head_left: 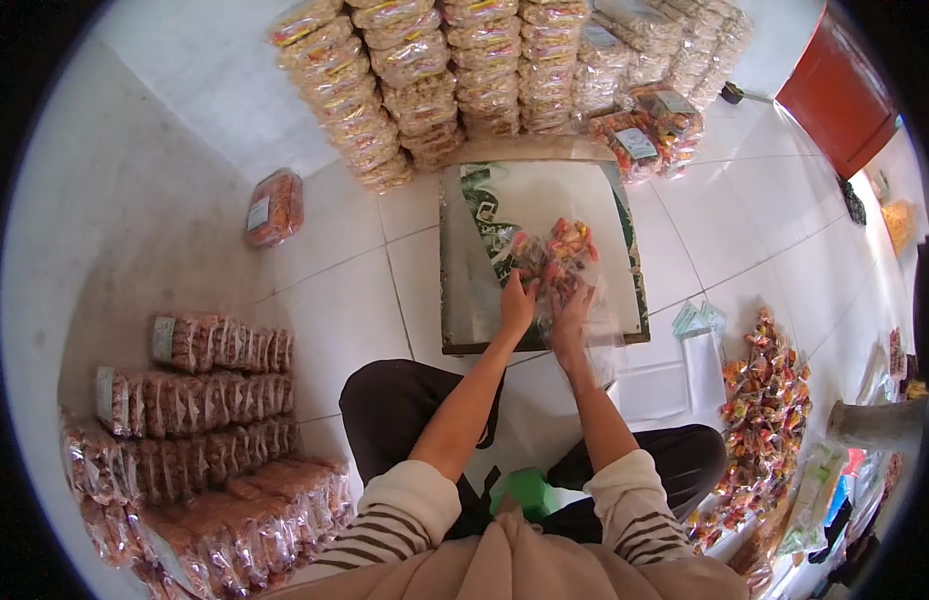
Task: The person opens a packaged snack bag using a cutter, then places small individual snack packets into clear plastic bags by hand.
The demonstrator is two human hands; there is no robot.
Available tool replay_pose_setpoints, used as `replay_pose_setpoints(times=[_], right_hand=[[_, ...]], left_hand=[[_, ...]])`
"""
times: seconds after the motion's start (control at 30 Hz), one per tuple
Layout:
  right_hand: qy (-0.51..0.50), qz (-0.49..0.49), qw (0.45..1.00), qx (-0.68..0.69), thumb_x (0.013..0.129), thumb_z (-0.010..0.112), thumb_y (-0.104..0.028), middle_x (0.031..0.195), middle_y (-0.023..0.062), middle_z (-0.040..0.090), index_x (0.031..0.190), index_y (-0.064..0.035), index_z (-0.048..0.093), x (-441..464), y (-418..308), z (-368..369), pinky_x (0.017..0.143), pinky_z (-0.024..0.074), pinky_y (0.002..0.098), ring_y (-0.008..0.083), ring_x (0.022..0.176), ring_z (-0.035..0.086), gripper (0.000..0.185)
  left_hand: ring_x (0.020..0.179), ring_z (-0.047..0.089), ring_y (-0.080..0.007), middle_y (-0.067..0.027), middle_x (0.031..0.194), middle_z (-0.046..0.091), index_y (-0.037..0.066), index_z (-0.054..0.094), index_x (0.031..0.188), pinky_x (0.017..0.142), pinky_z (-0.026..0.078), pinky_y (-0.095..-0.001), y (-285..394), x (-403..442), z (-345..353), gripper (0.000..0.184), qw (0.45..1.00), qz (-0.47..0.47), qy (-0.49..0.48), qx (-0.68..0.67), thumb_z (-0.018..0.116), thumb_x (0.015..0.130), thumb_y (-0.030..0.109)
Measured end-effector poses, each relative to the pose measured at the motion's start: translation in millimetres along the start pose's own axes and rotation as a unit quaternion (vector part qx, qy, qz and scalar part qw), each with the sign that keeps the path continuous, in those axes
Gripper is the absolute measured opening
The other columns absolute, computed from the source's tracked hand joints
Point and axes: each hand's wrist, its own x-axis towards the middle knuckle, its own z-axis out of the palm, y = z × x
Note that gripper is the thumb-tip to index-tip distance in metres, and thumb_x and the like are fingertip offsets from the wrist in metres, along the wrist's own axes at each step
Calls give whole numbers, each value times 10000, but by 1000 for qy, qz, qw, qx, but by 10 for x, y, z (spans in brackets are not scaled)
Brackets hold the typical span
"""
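Over a low table (504, 325) with a white and green top, both hands are at a clear plastic bag (569, 245) of small red, orange and dark wrapped pieces. My left hand (518, 298) is closed on the bag's left side, at a bunch of small dark pieces. My right hand (571, 302) is closed round the lower right part of the bag, beneath the red and orange pieces. Loose clear plastic hangs below and to the right of my right hand.
Tall stacks of bagged snacks (489, 65) stand behind the table, with filled bags (644, 140) beside them. Brown packs (214, 415) line the left. Colourful wrapped pieces (764, 410) and flat plastic bags (702, 370) lie right. A green object (524, 492) sits between the legs.
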Motion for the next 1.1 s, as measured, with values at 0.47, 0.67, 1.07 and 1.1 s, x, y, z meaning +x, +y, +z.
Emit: replay_pose_setpoints(times=[0.47, 0.67, 1.07, 1.1], right_hand=[[42, -146, 978, -142, 764, 533, 10, 938, 178, 435, 1000, -36, 513, -29, 26, -41, 722, 408, 386, 326, 894, 468, 242], [36, -198, 964, -173, 701, 519, 19, 955, 171, 437, 1044, -130, 571, 36, 181, 117, 767, 407, 419, 349, 931, 444, 377], [-13, -192, 961, -200, 728, 564, -28, 1099, 201, 426, 1089, -135, 550, 198, 83, 103, 812, 409, 420, 368, 1029, 425, 377], [-18, -202, 959, -196, 727, 577, -41, 1102, 201, 424, 1108, -139, 538, 206, 56, 111, 813, 410, 421, 369, 1034, 426, 396]], left_hand=[[972, 492, -249, -124, 1198, 401, 58, 376, 1211, 785, 399, -357, -44, 766, -190, 630, 983, 80, 144, -84, 629, 746, 400], [699, 558, -208, -86, 795, 592, 123, 552, 991, 641, 421, -336, 195, 787, -320, 342, 999, 13, 28, 23, 642, 707, 293], [657, 574, -211, -94, 755, 597, 67, 557, 934, 600, 429, -340, 92, 784, -211, 286, 988, 94, 103, 60, 664, 708, 207], [672, 577, -215, -106, 778, 598, 59, 530, 1024, 611, 435, -353, 41, 758, -144, 356, 971, 146, 179, 67, 658, 722, 197]])
